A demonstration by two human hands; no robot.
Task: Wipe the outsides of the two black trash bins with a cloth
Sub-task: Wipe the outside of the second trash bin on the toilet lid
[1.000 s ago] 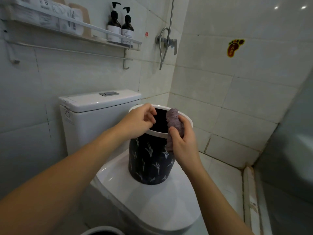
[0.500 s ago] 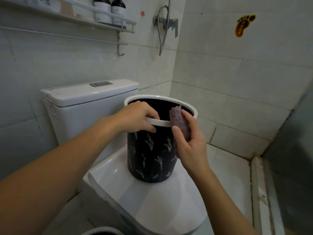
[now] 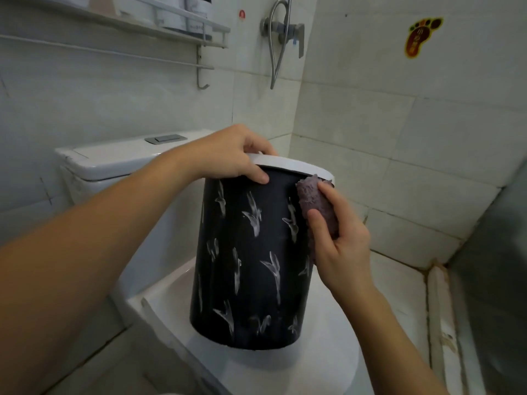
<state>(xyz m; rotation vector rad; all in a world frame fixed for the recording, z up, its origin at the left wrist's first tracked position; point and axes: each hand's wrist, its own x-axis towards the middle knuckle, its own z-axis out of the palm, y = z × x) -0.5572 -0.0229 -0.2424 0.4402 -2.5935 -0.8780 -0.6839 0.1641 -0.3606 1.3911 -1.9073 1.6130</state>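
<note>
One black bin (image 3: 251,258) is propped on the closed toilet lid (image 3: 328,363) in a white-tiled bathroom, rim gripped by the left hand (image 3: 228,158), purple cloth (image 3: 316,203) pinched against its side by the right hand (image 3: 339,246).

The trash bin (image 3: 251,260) stands on the closed toilet lid (image 3: 299,372), in front of the cistern (image 3: 119,161). The left hand (image 3: 228,155) sits on its rim at the left; the right hand (image 3: 339,249) presses the cloth (image 3: 315,201) against its right side — just below the rim. A shelf (image 3: 159,24) hangs on the wall above the cistern — the shower fitting (image 3: 285,29) to its right.
</note>
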